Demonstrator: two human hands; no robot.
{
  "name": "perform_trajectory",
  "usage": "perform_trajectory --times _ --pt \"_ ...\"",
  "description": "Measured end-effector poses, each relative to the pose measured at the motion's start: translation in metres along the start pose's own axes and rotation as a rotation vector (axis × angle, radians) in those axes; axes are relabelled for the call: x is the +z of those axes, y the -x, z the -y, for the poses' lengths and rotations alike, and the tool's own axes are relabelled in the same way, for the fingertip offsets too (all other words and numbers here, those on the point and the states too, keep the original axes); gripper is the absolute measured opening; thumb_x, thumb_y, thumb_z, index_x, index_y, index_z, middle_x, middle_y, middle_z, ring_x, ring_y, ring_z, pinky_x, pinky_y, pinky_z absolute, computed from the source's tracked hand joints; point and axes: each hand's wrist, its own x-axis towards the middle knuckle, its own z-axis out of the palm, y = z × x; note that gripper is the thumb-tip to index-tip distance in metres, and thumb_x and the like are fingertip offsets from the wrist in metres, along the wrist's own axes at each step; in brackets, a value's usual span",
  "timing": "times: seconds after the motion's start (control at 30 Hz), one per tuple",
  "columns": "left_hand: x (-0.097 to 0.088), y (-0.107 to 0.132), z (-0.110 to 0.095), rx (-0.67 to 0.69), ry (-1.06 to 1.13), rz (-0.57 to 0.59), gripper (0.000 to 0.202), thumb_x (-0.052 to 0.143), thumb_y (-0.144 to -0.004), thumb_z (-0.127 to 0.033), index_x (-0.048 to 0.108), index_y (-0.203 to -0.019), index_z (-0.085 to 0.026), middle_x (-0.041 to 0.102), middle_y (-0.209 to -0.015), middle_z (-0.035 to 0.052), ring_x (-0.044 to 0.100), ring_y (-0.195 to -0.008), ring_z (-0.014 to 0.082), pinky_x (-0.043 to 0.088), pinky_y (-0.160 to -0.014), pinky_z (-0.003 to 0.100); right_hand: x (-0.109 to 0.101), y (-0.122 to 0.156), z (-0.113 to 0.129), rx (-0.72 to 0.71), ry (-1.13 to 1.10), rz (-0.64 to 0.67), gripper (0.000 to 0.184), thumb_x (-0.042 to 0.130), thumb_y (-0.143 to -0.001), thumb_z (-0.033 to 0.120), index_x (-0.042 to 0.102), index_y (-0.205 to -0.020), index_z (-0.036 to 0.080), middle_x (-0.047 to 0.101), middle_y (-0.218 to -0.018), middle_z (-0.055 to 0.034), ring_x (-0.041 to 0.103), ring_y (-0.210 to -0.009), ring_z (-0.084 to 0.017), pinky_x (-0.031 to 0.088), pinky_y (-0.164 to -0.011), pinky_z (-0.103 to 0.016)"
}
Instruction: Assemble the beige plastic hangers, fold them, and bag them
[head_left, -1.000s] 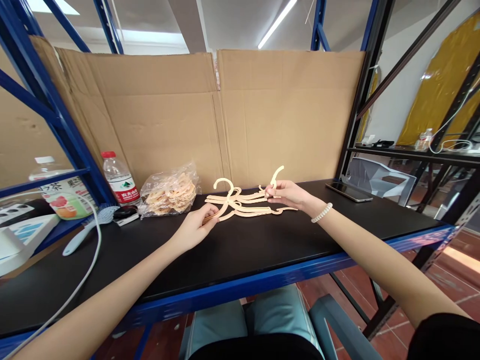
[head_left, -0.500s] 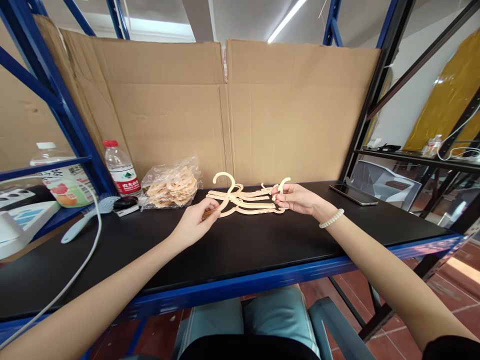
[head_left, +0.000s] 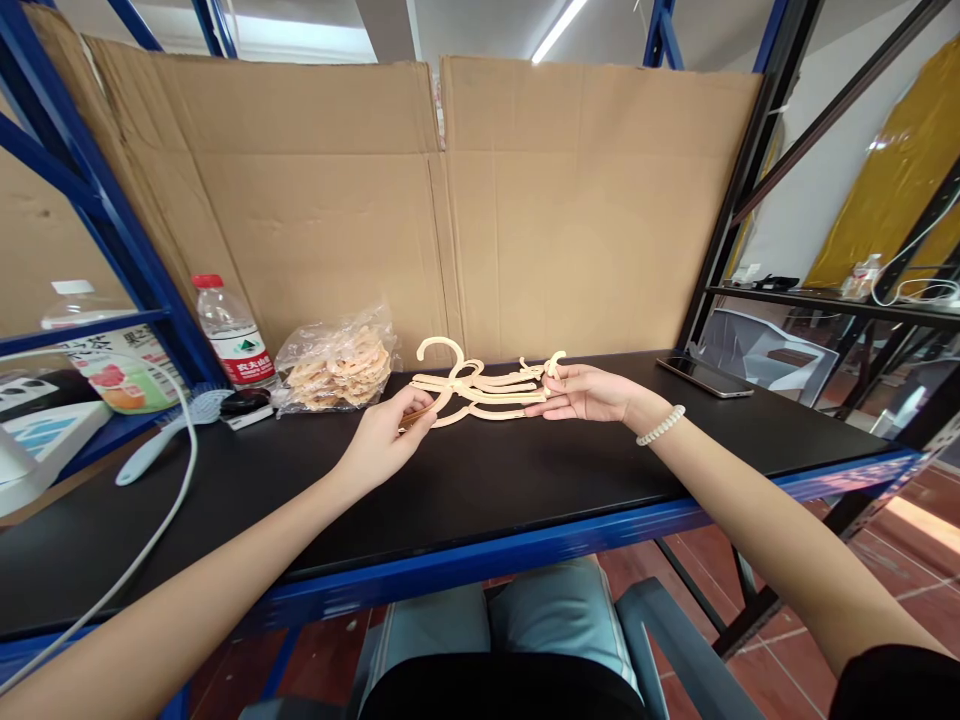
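Several cream clothes hangers (head_left: 499,413) lie overlapping on the black tabletop (head_left: 480,490), in front of a cardboard panel. One hanger (head_left: 450,385) sits on top, its curved hook pointing up and left. My left hand (head_left: 390,432) pinches its left end between thumb and fingers. At the right end of the hangers, my right hand (head_left: 589,393) is closed around the upper hanger's tip, next to a small upturned curl. The fingers partly cover both ends, and how many hangers they hold is hard to tell.
Left of the hangers are a clear bag of flat dried food (head_left: 337,370), a red-capped water bottle (head_left: 234,335) and a pale-blue brush (head_left: 169,435). A white cable (head_left: 187,480) loops across the left side. A phone (head_left: 705,376) lies at the right, near a black post.
My right hand has lowered the upturned right end of the hanger onto the others, fingers reaching slightly left. My left hand keeps its pinch. The view has shifted a little.
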Motion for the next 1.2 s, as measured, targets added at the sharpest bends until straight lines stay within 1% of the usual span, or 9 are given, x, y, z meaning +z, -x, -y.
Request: perform_trajectory --times 0.1,0.17,0.3,0.4,0.5,0.67,0.8,1.0,1.2 --pt "0.0004 0.0003 -0.0002 -0.001 -0.011 0.003 0.017 0.050 -0.087 -0.037 0.056 -0.090 -0.021 0.066 -0.080 0.0005 0.064 -0.074 0.0173 0.048 -0.067 0.026 0.0014 -0.0010 -0.0013 0.019 -0.001 -0.010 0.025 0.077 -0.076 0.022 0.055 -0.084 0.014 0.073 -0.093 -0.0131 0.070 -0.099 -0.026 0.055 -0.089 -0.033" --pt "0.0006 0.0004 -0.0009 0.004 -0.013 0.007 0.017 0.050 -0.087 -0.037 0.055 -0.089 -0.021 0.066 -0.080 0.0007 0.064 -0.073 0.0174 0.049 -0.067 0.026 0.0013 -0.0022 -0.0026 0.031 0.001 -0.013 0.025 0.077 -0.076 0.022 0.055 -0.083 0.014 0.073 -0.095 -0.0151 0.070 -0.100 -0.027 0.055 -0.091 -0.033" --pt "0.0008 0.0005 -0.0031 0.020 -0.029 0.000 0.016 0.050 -0.087 -0.036 0.055 -0.089 -0.021 0.066 -0.080 0.0010 0.064 -0.072 0.0174 0.050 -0.068 0.027 -0.0017 -0.0049 -0.0051 0.021 -0.001 -0.032 0.022 0.077 -0.076 0.019 0.055 -0.079 0.014 0.072 -0.087 -0.0087 0.070 -0.098 -0.025 0.054 -0.093 -0.035" --pt "0.0006 0.0006 -0.0045 0.022 -0.033 0.000 0.015 0.050 -0.086 -0.036 0.055 -0.089 -0.021 0.067 -0.080 0.0013 0.065 -0.074 0.0178 0.051 -0.068 0.027 -0.0042 -0.0067 -0.0064 0.014 -0.005 -0.037 0.023 0.078 -0.074 0.016 0.055 -0.076 0.014 0.070 -0.082 -0.0045 0.071 -0.096 -0.024 0.055 -0.092 -0.032" --pt "0.0003 0.0009 -0.0043 0.024 -0.033 0.004 0.015 0.050 -0.086 -0.036 0.055 -0.088 -0.022 0.067 -0.081 0.0014 0.065 -0.075 0.0182 0.051 -0.068 0.027 -0.0053 -0.0079 -0.0074 0.008 0.005 -0.040 0.022 0.078 -0.073 0.015 0.056 -0.076 0.013 0.070 -0.081 -0.0046 0.071 -0.095 -0.024 0.056 -0.091 -0.031" --pt "0.0010 0.0011 -0.0007 0.035 -0.046 0.020 0.013 0.048 -0.087 -0.033 0.054 -0.087 -0.021 0.066 -0.081 0.0016 0.064 -0.075 0.0183 0.050 -0.068 0.027 -0.0041 -0.0085 -0.0091 0.007 0.020 -0.046 0.017 0.074 -0.076 0.010 0.058 -0.081 0.013 0.070 -0.082 -0.0061 0.072 -0.092 -0.023 0.054 -0.094 -0.032" --pt "0.0016 0.0014 0.0011 0.029 -0.050 0.026 0.013 0.047 -0.087 -0.032 0.054 -0.087 -0.021 0.066 -0.080 0.0020 0.064 -0.074 0.0187 0.048 -0.066 0.027 -0.0019 -0.0085 -0.0097 0.024 0.020 -0.047 0.015 0.073 -0.076 0.009 0.058 -0.078 0.014 0.071 -0.080 -0.0055 0.073 -0.090 -0.023 0.057 -0.090 -0.031" --pt "0.0008 0.0018 0.0004 0.007 -0.052 0.030 0.012 0.048 -0.086 -0.031 0.055 -0.086 -0.021 0.066 -0.076 0.0010 0.062 -0.069 0.0179 0.047 -0.064 0.027 -0.0013 -0.0080 -0.0093 0.065 0.024 -0.007 0.017 0.073 -0.076 0.013 0.056 -0.076 0.014 0.070 -0.079 -0.0056 0.073 -0.088 -0.023 0.057 -0.087 -0.031" --pt "0.0008 0.0016 -0.0013 0.021 -0.057 0.017 0.010 0.048 -0.086 -0.028 0.054 -0.083 -0.021 0.064 -0.072 -0.0006 0.061 -0.064 0.0164 0.043 -0.061 0.025 0.0023 -0.0075 -0.0101 0.020 0.052 -0.028 0.023 0.079 -0.071 0.018 0.055 -0.072 0.015 0.066 -0.073 -0.0007 0.073 -0.086 -0.022 0.054 -0.094 -0.035"
